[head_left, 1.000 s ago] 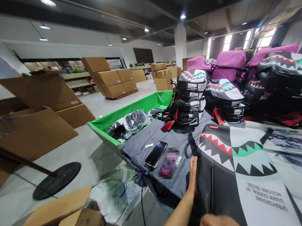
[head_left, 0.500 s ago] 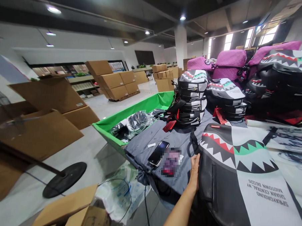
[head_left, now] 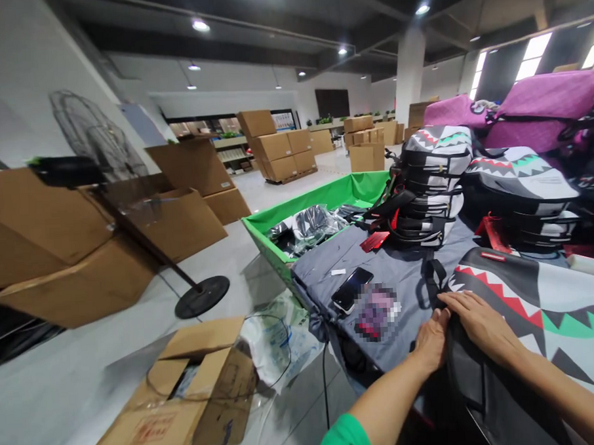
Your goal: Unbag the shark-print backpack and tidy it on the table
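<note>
The lower right of the frame is filled by a large shark-mouth backpack [head_left: 537,317], laid flat on the grey-covered desk [head_left: 402,270]; its right and lower parts are cut off by the frame edge, so its full outline cannot be made out. Behind it, at the upper right, stacked backpacks [head_left: 433,184] of the same print and purple bags [head_left: 542,107] are piled, partly cropped at the right border. A green bin [head_left: 325,198] is set against the desk's far left edge, with plastic-wrapped items inside that are hard to identify. On the floor at lower left an open cardboard box [head_left: 186,391] is seen, half covered by clear film, and a fan stand [head_left: 202,295] is planted beyond it (the fan head is blurred). Open floor is left between the box, the stand and the desk's near corner.

The right hand [head_left: 481,323] is laid flat on the backpack's upper left edge, fingers together and extended, nothing pinched. The left hand [head_left: 430,341] is pressed against the same edge just beside it, fingers curled loosely at the rim; whether the fabric is gripped cannot be told. A phone [head_left: 352,289] is lying near the desk edge, next to a blurred-out card [head_left: 377,311].
</note>
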A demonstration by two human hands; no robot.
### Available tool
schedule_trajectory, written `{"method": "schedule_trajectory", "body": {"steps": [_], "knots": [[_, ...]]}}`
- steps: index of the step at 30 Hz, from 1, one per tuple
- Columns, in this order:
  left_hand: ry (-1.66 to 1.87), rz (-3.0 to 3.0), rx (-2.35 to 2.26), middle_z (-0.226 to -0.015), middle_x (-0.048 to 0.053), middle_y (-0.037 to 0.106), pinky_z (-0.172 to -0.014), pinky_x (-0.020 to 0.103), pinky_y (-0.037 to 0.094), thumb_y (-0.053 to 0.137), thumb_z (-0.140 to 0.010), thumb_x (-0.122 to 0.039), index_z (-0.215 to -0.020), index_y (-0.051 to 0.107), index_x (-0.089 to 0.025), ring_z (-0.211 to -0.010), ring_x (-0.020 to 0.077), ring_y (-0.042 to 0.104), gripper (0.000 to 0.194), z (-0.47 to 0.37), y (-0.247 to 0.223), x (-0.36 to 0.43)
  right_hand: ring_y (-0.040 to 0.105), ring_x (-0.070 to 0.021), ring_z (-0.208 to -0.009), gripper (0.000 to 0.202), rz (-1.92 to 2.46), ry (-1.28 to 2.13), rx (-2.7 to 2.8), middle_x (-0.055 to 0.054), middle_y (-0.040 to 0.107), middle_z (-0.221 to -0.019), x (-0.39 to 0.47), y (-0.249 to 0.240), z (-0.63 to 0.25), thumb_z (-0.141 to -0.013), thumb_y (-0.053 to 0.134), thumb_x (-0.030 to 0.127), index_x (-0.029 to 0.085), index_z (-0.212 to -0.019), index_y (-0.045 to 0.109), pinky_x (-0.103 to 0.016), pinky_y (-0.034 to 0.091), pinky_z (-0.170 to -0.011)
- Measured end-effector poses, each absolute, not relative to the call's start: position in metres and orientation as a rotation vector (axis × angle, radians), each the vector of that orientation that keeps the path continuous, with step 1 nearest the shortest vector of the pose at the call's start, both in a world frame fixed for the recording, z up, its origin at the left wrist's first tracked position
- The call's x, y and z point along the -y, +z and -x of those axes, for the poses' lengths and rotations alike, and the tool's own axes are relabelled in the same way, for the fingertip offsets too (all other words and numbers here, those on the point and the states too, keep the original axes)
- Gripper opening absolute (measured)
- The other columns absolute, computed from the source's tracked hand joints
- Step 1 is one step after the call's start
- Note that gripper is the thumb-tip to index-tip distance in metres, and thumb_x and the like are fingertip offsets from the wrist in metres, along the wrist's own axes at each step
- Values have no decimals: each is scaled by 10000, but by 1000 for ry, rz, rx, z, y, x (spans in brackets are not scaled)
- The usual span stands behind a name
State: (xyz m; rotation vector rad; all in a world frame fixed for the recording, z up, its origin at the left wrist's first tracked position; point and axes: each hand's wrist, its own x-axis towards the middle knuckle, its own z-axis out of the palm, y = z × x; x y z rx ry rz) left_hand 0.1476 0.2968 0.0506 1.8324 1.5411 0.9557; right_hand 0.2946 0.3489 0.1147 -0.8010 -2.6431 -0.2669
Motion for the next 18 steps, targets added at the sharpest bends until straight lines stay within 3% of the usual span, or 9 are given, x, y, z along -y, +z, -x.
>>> {"method": "schedule_trajectory", "body": {"steps": [6,8,11,14,18], "knots": [[722,-2130,-1574,-947,106,728,-662,311,495,403,-978,-203,-1188,633,-151,-759,224,664,315,-147,61,-311,655,-218,-1140,510,796,-225,2624,-98,678,-1274,-347,113,-308,-835,342,86,217,-1198,677,-375,558,-956],[658,-2199,-1588,-914,104,730,-601,305,460,420,-975,-209,-1144,650,-152,-723,229,660,291,-145,66,-314,664,-225,-1104,431,699,-224,2663,-101,696,-1231,-352,112,-313,-873,348,120,219,-1095,704,-377,554,-937],[577,-2294,-1579,-913,103,740,-572,289,418,514,-942,-212,-975,691,-159,-747,232,674,187,-129,80,-308,674,-227,-1041,379,520,-264,2734,-87,719,-1174,-362,113,-319,-910,381,149,231,-1090,704,-402,523,-934],[469,-2528,-1455,-828,73,739,-545,265,370,599,-921,-257,-791,670,-174,-739,207,683,170,-98,105,-274,661,-212,-969,336,381,-340,2807,-75,723,-1095,-369,125,-319,-941,380,116,221,-1004,693,-403,473,-921],[439,-2732,-1254,-673,9,701,-467,272,274,600,-923,-295,-705,610,-190,-588,132,643,242,-81,126,-193,603,-205,-832,321,451,-419,2880,-62,684,-895,-373,152,-304,-965,386,93,190,-840,665,-392,419,-890]]}}
